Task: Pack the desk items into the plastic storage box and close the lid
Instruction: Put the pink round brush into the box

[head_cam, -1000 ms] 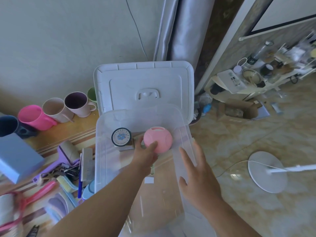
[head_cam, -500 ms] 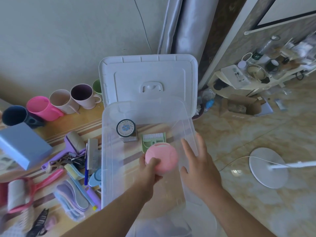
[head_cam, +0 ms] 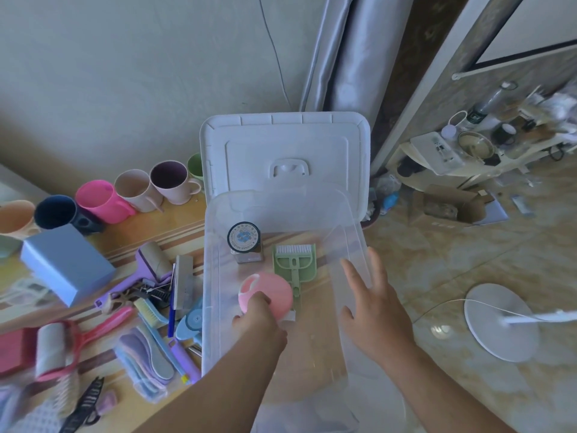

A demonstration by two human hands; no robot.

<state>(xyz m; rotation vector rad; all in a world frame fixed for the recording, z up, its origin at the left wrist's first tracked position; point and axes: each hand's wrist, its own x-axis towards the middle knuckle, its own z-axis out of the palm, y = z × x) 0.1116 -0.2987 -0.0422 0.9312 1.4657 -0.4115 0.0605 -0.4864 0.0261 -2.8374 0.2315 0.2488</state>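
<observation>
The clear plastic storage box [head_cam: 351,245] stands open at the desk's right end. Its white lid [head_cam: 285,145] leans upright behind it. Inside lie a round dark-capped jar [head_cam: 244,240] and a green mini dustpan with brush [head_cam: 295,264]. My left hand [head_cam: 260,320] reaches into the box and grips a round pink container [head_cam: 268,292] low over the box floor, next to the dustpan's handle. My right hand [head_cam: 371,307] hovers with fingers spread at the box's right wall; whether it touches the wall is unclear.
Left of the box the desk holds a row of mugs [head_cam: 137,192], a blue box [head_cam: 67,265], lint rollers [head_cam: 53,348], brushes, nail files [head_cam: 146,357] and a black comb [head_cam: 84,407]. To the right are tiled floor, a white fan base [head_cam: 502,321] and a cardboard box [head_cam: 452,206].
My left hand has brought the pink container from the far end toward me and lowered it into the box beside the dustpan. The right hand stays at the right wall.
</observation>
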